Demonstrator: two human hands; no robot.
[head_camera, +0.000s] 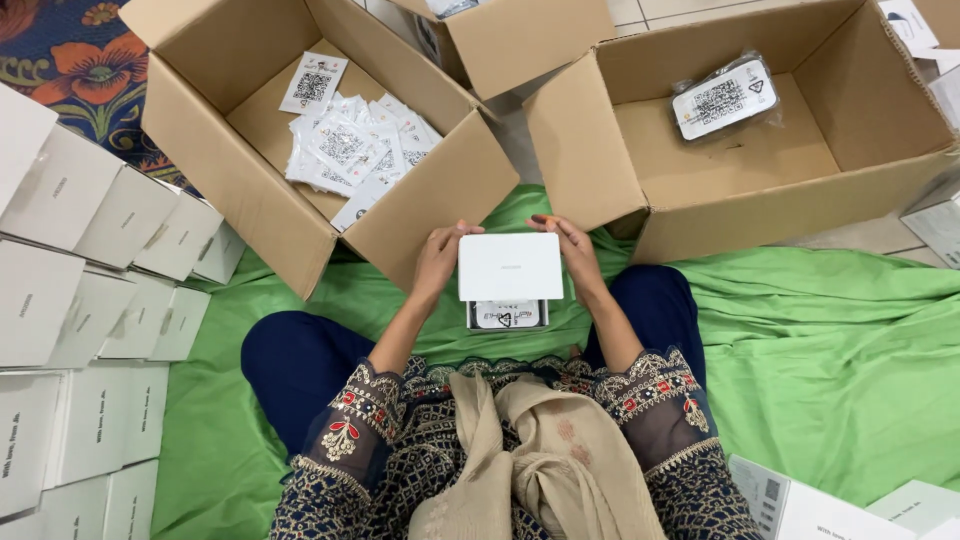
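Just below the left cardboard box (300, 150), clasped a small white box (510, 267) by its side edges, left hand (437, 262), right hand (575, 255); probably light, stiff, crushable.

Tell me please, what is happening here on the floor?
A person sits on a green cloth and holds a small white box with the left hand and right hand; its lid is partly open. Two open cardboard cartons stand ahead, and white boxes are stacked at the left.
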